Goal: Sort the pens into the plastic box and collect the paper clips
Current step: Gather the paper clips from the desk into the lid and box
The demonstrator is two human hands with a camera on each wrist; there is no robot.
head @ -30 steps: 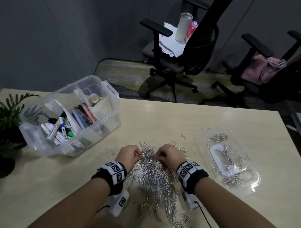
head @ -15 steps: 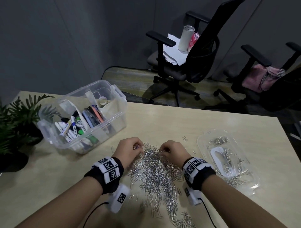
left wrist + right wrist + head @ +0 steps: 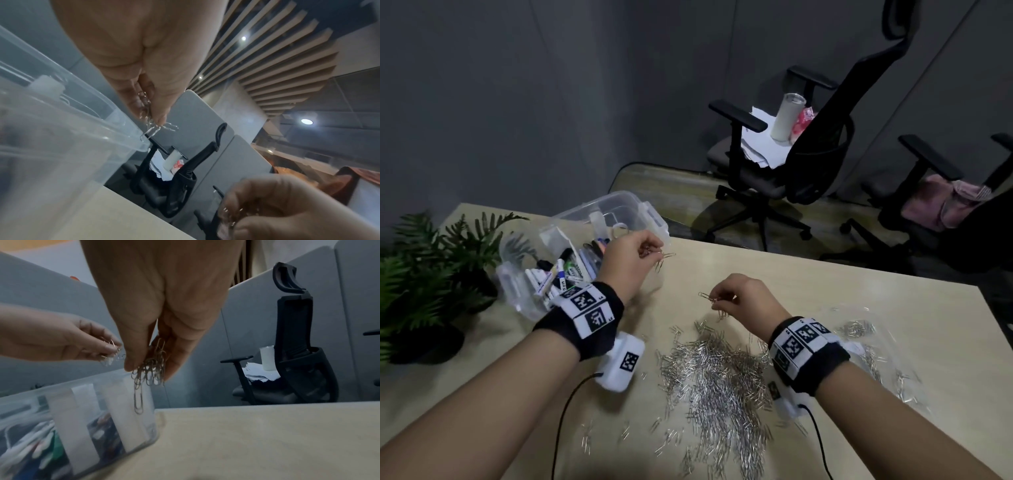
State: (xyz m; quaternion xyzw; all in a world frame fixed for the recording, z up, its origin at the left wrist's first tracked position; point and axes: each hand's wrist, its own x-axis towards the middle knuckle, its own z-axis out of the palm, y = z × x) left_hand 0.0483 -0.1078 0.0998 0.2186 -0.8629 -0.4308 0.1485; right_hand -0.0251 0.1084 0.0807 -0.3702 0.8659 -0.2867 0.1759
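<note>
Both hands, left hand and right hand, pinch paper clips.

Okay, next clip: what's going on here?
A person is gathering paper clips at a table. The left hand pinches a small bunch of clips by the rim of the clear plastic box, which already holds the pens. The right hand pinches another bunch above the pile of clips on the table. Some clips lie in the clear lid on the right.
</note>
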